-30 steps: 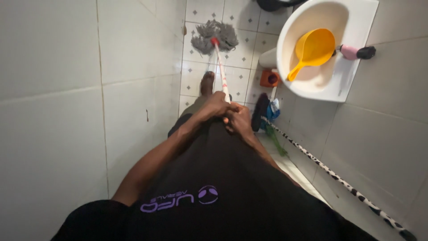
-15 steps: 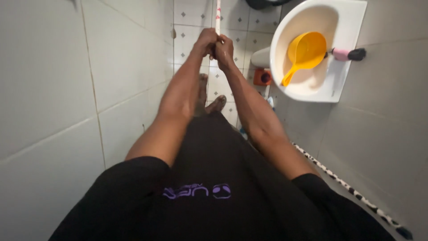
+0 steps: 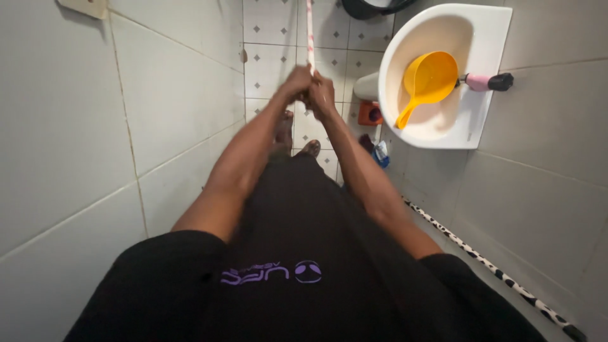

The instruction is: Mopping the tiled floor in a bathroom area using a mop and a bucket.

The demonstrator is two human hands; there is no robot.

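— What are the hands doing?

— Both are wrapped tight around the mop handle [image 3: 310, 38], a thin white pole with red marks. The left hand [image 3: 292, 84] and the right hand [image 3: 322, 95] sit touching each other, fists closed, at the near end of the pole, with both arms stretched well out in front of the body.

— Where does the pole go?

— It runs straight away from the hands across the floor tiles [image 3: 272, 63] and leaves the top of the view. The mop head itself is out of sight, so I cannot tell what it rests on.

— Why hold it with both fists together like that?

— My guess is reach and control: stacked fists at the end of a long pole let the arms push it far along a narrow strip of floor. The space is tight, with a tiled wall [image 3: 126, 126] close on the left.

— And on the right?

— A white sink [image 3: 487, 63] hangs on the other wall. A yellow scoop [image 3: 427, 79] lies inside the bowl, handle pointing down toward the near rim, probably parked there to keep the floor free. A pink and black tap [image 3: 486, 81] sticks out just beside it.

— Anything below?

— A small orange container [image 3: 370, 114] stands under the sink, and a black and white spotted pole [image 3: 481, 263] lies along the foot of the right wall, well apart from the hands. The person's bare feet [image 3: 297, 136] show just below the fists.
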